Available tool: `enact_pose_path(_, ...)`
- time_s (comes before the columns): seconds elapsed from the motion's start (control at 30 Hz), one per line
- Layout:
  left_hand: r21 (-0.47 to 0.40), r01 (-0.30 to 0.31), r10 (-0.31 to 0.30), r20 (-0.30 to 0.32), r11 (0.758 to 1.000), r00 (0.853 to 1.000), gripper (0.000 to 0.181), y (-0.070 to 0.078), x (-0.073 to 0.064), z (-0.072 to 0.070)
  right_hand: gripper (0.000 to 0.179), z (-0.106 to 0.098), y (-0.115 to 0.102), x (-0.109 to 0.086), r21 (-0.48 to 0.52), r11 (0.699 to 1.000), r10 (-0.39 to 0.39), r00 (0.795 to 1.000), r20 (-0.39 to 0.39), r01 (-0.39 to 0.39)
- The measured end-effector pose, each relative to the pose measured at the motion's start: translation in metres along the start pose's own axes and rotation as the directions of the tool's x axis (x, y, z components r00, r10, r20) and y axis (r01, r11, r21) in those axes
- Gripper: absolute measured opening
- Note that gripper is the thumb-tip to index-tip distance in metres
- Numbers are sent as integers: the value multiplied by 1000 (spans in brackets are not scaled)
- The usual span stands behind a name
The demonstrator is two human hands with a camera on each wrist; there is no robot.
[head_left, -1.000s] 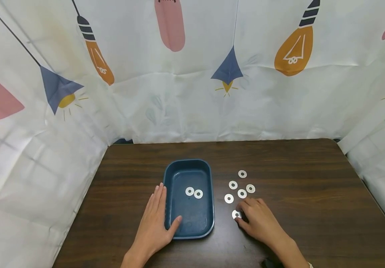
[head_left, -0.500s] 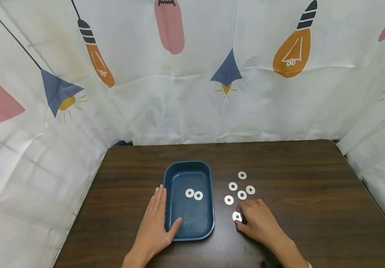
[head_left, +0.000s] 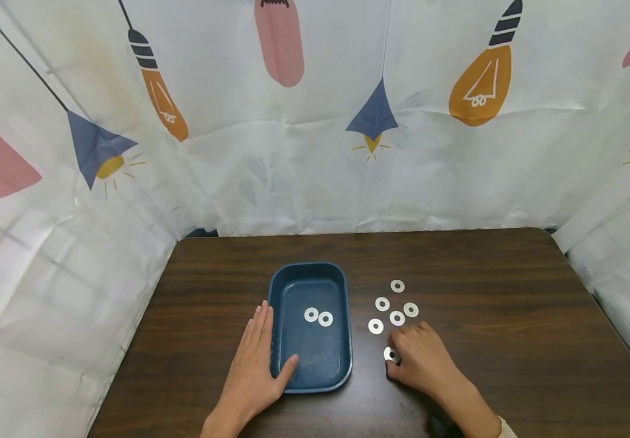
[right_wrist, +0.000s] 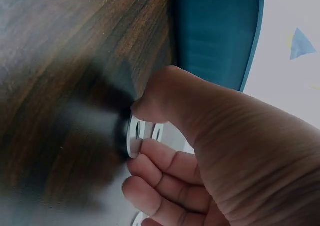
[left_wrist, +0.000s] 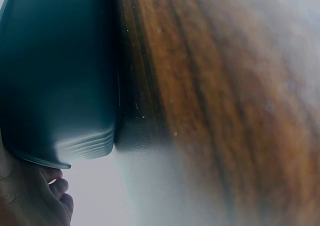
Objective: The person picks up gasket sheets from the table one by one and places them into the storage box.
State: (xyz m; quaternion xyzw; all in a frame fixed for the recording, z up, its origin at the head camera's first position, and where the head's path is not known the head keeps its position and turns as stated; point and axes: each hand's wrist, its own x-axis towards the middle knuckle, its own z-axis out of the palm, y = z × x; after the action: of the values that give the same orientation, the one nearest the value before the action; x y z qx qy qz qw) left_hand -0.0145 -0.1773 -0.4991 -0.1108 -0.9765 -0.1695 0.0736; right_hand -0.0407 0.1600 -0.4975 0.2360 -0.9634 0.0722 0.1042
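Flat washer, between 3 and 4 o'clock from blue tray: probably light, stiff, slick, not fragile; best taken by opposite rim edges. Right hand pinches it so, forearm from 4 o'clock. Left hand, fingers straight, against tray's 8-to-9 o'clock side.

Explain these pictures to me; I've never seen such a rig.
There is no machine: a person works bare-handed. The widest view comes from a camera worn on the head; the other two come from cameras on the left and right wrists. On the dark brown wood-grain table sits a blue rectangular tray holding two flat white rings. The left hand rests against the tray's left side. The right hand pinches another flat white ring; five loose rings lie just beyond.
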Motion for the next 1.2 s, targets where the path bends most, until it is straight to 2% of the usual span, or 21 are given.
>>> enact_pose_path(0.17, -8, -5, 5, -13, 1000, 1000, 103, 0, -1, 1, 35, 0, -2, 1, -50, 998, -33, 999, -31, 31)
enact_pose_path(0.37, -8, -5, 5, -8, 1000, 1000, 104, 1, 0, 2, 34, 5, -2, -3, -71, 996, -63, 990, -128, 54)
enact_pose_path(0.67, -15, -3, 3, -3, 1000, 1000, 104, 1, -1, 1, 29, 16, -1, -12, 4, 999, -41, 971, -237, 43)
enact_pose_path(1.2, -9, -14, 14, -17, 1000, 1000, 103, 2, -2, 1, 27, 18, 1, -20, 76, 997, 13, 968, -249, 6)
